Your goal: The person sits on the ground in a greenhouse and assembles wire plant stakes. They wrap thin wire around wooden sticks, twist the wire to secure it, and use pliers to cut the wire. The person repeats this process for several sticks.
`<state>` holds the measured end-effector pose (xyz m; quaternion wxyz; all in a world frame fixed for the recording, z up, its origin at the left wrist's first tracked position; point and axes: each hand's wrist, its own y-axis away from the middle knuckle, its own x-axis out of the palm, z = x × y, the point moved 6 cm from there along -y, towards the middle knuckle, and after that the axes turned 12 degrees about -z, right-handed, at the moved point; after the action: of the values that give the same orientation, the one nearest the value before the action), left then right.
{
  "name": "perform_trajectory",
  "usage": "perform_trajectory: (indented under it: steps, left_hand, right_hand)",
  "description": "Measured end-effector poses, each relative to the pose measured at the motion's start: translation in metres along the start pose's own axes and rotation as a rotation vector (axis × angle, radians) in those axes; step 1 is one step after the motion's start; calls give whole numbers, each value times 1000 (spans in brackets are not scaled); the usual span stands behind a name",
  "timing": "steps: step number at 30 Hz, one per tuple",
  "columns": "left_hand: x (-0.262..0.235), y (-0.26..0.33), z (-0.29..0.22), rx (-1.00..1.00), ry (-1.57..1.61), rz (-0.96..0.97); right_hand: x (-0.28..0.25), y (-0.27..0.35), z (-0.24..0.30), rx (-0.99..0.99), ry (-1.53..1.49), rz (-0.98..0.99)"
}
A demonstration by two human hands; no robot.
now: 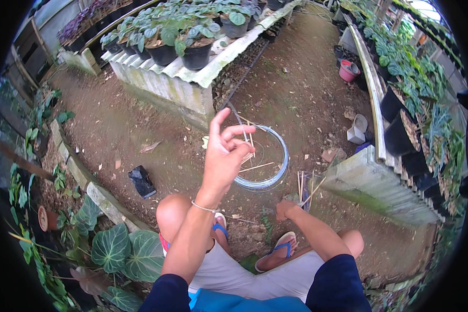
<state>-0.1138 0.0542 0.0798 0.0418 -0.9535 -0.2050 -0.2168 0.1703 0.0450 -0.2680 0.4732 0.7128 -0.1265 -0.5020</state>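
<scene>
My left hand is raised in the middle, in front of a coil of silvery wire on the ground. Two of its fingers stretch out, while the thumb and forefinger come together in a pinch; whatever is between them is too small to make out. Thin wooden sticks lie inside the coil, partly behind this hand. Lower right, my right hand is closed beside a small group of slim sticks. Its fingers are turned away, and what they hold is hidden.
Potted plants stand on a corrugated bench at the far left. Another plant bench on a block wall borders the right. A black plastic piece lies left of my knee; a red bucket stands far right.
</scene>
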Motion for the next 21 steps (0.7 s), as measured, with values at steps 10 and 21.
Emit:
perform_trajectory:
  steps: [10,21]
  left_hand:
    - [2,-3,-6,-106,55,66]
    - [9,1,-7,8,-92,-13]
  right_hand:
    - [1,-49,80,-201,-209,-341]
    - [-68,-126,88,-10,-369,-773]
